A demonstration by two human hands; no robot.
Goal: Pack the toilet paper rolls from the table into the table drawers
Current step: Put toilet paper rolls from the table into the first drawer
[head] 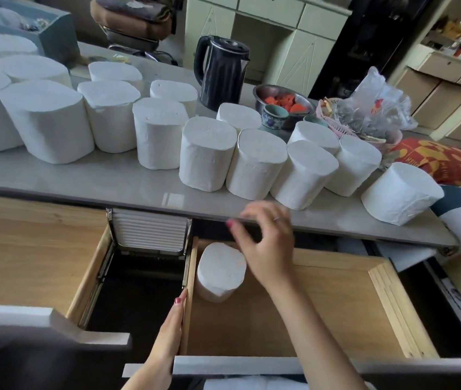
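Several white toilet paper rolls (208,153) stand upright across the grey table (128,187). Two wooden drawers are pulled out below it. One roll (220,271) stands in the back left corner of the right drawer (336,313). My right hand (265,243) hovers just right of that roll, fingers loosely spread, holding nothing. My left hand (171,327) rests flat along the right drawer's left wall, fingers straight. The left drawer (26,254) shows only bare wood.
A black kettle (222,71), a steel bowl of red pieces (282,101), a small cup (274,115) and a plastic bag over a pink basket (370,111) stand at the table's back right. A patterned cushion (445,161) lies right of the table.
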